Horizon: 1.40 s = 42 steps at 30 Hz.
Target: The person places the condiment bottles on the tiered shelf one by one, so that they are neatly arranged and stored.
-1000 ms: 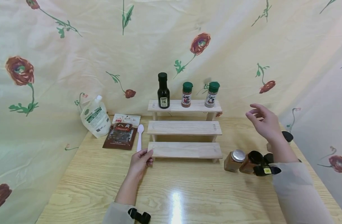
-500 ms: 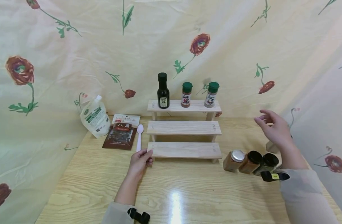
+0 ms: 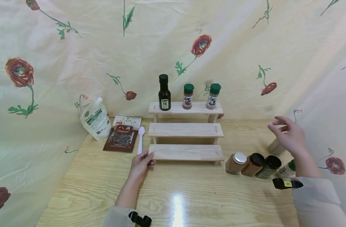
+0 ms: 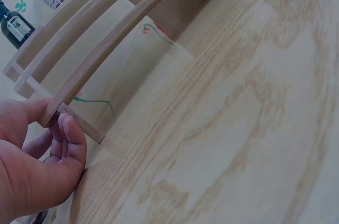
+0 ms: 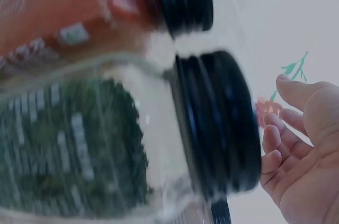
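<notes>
A three-tier wooden rack (image 3: 185, 130) stands at the middle of the table. My left hand (image 3: 140, 164) pinches the left end of its lowest step, thumb above and fingers curled below, as the left wrist view shows. Over the right side hangs my right hand (image 3: 290, 135), fingers loosely bent, holding nothing. It is nearest a pale-bodied jar (image 3: 275, 147), partly hidden behind it. Below it stand a silver-lidded jar (image 3: 236, 163), a black-lidded jar of reddish powder (image 3: 253, 164) and a black-lidded jar of green flakes (image 5: 69, 150). A green-capped bottle (image 3: 286, 170) is half covered by the wrist.
On the top step stand a dark bottle (image 3: 164, 94) and two green-capped shakers, one red (image 3: 188, 98), one greyish (image 3: 212, 98). Left of the rack are a white spouted pouch (image 3: 96, 121), a brown star anise packet (image 3: 122, 135) and a white spoon (image 3: 140, 138). A flowered cloth (image 3: 235, 41) hangs behind.
My right hand has moved right and slightly down, away from the rack, uncovering more of the jars. The left hand stays on the lowest step.
</notes>
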{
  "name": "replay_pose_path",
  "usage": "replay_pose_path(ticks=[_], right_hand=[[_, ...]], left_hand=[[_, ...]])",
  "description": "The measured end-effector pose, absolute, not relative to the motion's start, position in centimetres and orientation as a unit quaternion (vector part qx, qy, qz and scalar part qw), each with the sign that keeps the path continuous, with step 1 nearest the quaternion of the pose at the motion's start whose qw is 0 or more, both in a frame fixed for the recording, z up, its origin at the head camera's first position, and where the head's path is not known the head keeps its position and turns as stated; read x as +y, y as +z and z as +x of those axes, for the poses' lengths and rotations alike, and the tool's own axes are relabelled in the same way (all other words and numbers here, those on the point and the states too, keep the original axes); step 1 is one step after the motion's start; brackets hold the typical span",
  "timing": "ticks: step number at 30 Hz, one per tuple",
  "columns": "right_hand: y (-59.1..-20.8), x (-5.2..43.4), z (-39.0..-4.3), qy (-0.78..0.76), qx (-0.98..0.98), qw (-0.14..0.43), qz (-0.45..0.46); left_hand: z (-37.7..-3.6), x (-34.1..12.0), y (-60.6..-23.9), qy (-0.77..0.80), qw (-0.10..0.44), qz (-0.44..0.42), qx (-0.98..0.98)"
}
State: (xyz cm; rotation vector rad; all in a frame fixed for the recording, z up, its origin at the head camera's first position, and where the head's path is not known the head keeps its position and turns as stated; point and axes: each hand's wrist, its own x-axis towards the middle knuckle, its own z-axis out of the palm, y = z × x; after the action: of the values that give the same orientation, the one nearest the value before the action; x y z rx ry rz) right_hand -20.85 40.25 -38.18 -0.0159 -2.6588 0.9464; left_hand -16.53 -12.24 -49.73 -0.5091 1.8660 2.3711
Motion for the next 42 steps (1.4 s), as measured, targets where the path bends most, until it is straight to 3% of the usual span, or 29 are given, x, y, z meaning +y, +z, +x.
replay_pose_path(ticks=[17,42], right_hand=[[-39.2,43.5,-19.5,0.297,-0.942,0.136,-0.077],[-41.3,46.4,-19.4,0.269,-0.956,0.082,-0.089]], left_hand=[[-16.5,-12.2,-49.7,0.777,0.035,-0.165,0.606],[-16.6,-12.4,-49.8,0.774,0.045,-0.168,0.609]])
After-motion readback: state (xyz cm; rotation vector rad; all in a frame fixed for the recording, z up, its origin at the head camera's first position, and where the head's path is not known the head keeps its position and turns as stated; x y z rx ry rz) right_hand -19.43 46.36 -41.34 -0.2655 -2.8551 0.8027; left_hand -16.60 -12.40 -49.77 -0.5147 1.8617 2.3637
